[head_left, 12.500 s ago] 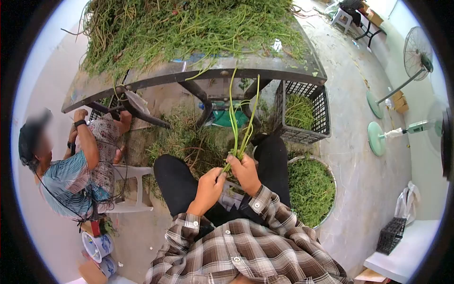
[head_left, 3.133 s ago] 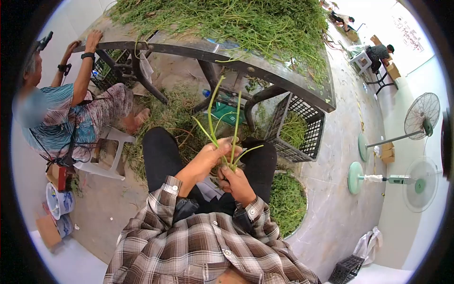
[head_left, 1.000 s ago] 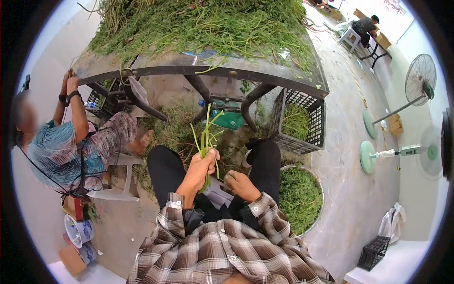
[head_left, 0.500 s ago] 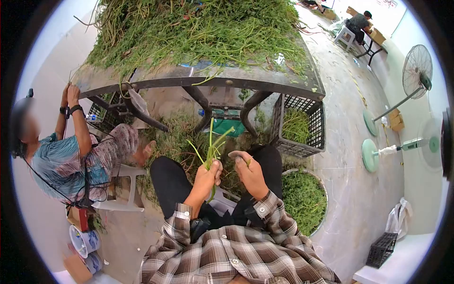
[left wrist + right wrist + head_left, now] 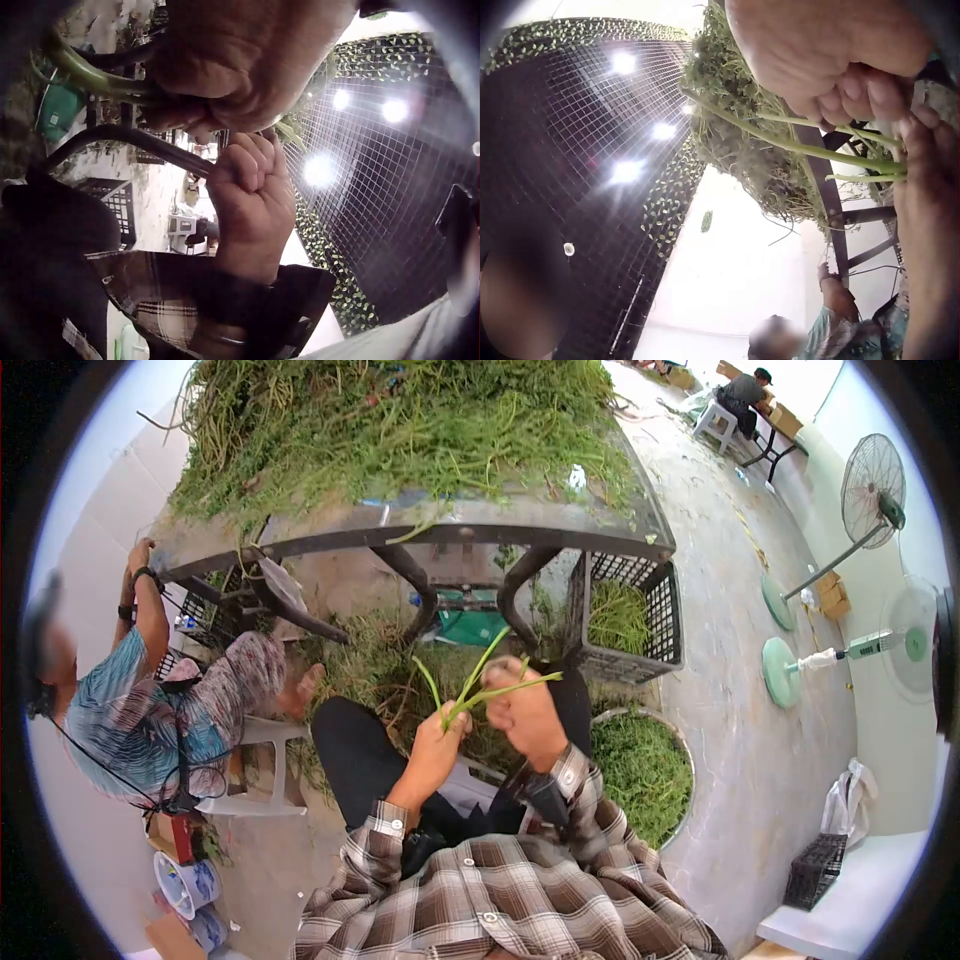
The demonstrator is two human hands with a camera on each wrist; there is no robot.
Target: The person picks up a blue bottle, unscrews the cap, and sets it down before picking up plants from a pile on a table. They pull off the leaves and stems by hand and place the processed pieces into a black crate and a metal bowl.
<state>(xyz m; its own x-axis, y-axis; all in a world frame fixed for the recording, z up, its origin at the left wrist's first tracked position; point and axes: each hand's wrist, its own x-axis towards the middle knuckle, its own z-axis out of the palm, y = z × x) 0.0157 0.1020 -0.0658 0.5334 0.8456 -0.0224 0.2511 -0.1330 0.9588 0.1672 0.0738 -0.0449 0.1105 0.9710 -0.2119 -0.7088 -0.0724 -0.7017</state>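
the left hand (image 5: 437, 732) is raised above the lap with its grip clenched around the lower ends of a small bunch of green stems (image 5: 478, 685), which fan upward and to the right from the fist. the right hand (image 5: 522, 707) sits just beside it, touching the same bunch, fingers curled and pinching one of the stems near its upper part; the right wrist view confirms fingertips (image 5: 855, 94) closed on thin green stalks (image 5: 810, 150), and the left wrist view shows the left grip wrapped around a thick green stem (image 5: 90, 75) with the right fist (image 5: 251, 176) clenched just below. the bunch is held in the air between the knees of the seated person, in front of a plaid shirt (image 5: 500, 890) and dark trousers (image 5: 350, 755). ahead stands a dark metal counter (image 5: 430, 535) piled with a large heap of green plant stems (image 5: 390, 420). under and right of the counter is a black plastic crate (image 5: 625, 610) holding greens, and near the right knee a round basin (image 5: 640, 770) filled with trimmed greens. loose plant scraps (image 5: 370, 660) lie on the floor under the counter. to the left a second person (image 5: 150, 700) sits on a white plastic stool (image 5: 265, 765), hands up at the counter edge. two standing fans (image 5: 860, 490) are at right.
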